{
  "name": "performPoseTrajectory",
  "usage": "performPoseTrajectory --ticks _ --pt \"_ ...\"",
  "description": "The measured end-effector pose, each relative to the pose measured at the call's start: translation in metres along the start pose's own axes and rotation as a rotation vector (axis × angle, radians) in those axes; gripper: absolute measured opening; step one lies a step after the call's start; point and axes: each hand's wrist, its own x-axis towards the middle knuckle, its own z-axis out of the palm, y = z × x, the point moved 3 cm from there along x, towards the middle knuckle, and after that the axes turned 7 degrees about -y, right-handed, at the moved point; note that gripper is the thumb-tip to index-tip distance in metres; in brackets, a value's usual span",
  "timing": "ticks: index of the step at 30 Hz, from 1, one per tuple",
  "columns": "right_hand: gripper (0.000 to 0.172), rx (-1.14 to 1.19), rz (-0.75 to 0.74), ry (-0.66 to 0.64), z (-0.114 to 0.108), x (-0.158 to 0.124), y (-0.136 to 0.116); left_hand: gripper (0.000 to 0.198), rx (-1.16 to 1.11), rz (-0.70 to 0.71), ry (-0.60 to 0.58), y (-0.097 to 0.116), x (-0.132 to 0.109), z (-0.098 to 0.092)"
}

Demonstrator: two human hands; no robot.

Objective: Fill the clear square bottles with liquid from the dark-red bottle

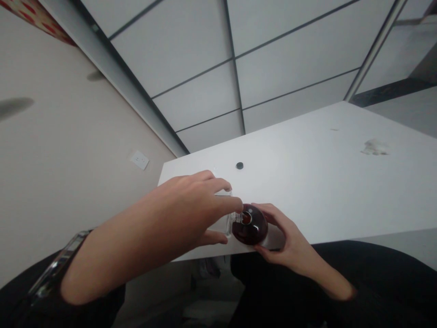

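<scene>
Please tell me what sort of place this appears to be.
It looks like an indoor room, perhaps in a home, though an office is possible: there is a plain white table, a wall socket and large pale panels divided by dark strips.

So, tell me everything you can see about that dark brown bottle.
The dark reddish-brown rounded bottle has a glossy, glass-like surface with bright reflections. Its round mouth is uncapped, amber inside, and faces up toward the camera. It looks roughly upright at the near edge of the white rectangular table; its base is hidden. The bare right hand holds it from the right with its fingers. A clear transparent bottle's threaded neck meets the mouth; whether they touch is unclear.
</scene>
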Motion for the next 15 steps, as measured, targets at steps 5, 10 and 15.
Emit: performPoseTrajectory --ticks 5,10,15 --pt "0.069 0.003 -0.002 0.001 -0.0001 -0.0002 0.0003 0.038 0.022 -0.012 -0.011 0.0024 0.0020 -0.0031" --pt "0.069 0.009 -0.007 -0.002 0.0000 0.0003 -0.0013 0.034 0.027 -0.002 -0.014 0.0037 0.0029 -0.0038" --pt "0.068 0.006 -0.006 0.006 -0.0007 0.0013 -0.0029 0.039 0.036 0.002 -0.012 0.0034 0.0031 -0.0028"
